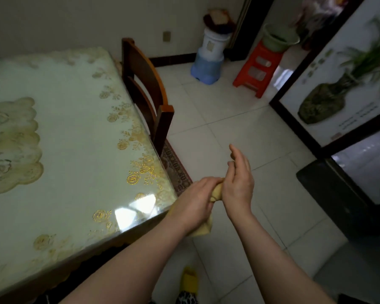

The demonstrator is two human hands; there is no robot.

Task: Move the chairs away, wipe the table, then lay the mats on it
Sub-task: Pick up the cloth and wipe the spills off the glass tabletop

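A glass-topped table [59, 137] with a cream and gold flowered cloth fills the left of the view. One dark wooden chair [145, 91] stands pushed in at its right side. Just off the table's near right corner, my left hand [195, 200] grips a bunched yellow cloth [217, 191], whose end [203, 230] hangs below the wrist. My right hand [237, 183] presses against the cloth from the right, its fingers straight and pointing up. No mats are in view.
A patterned rug [176, 170] lies under the chair. Blue and white buckets [208, 60] stand in the far corner, beside a red plastic stool [257, 69] holding a green basin. Dark-framed glass panels [338, 88] line the right. A yellow slipper [189, 279] shows below.
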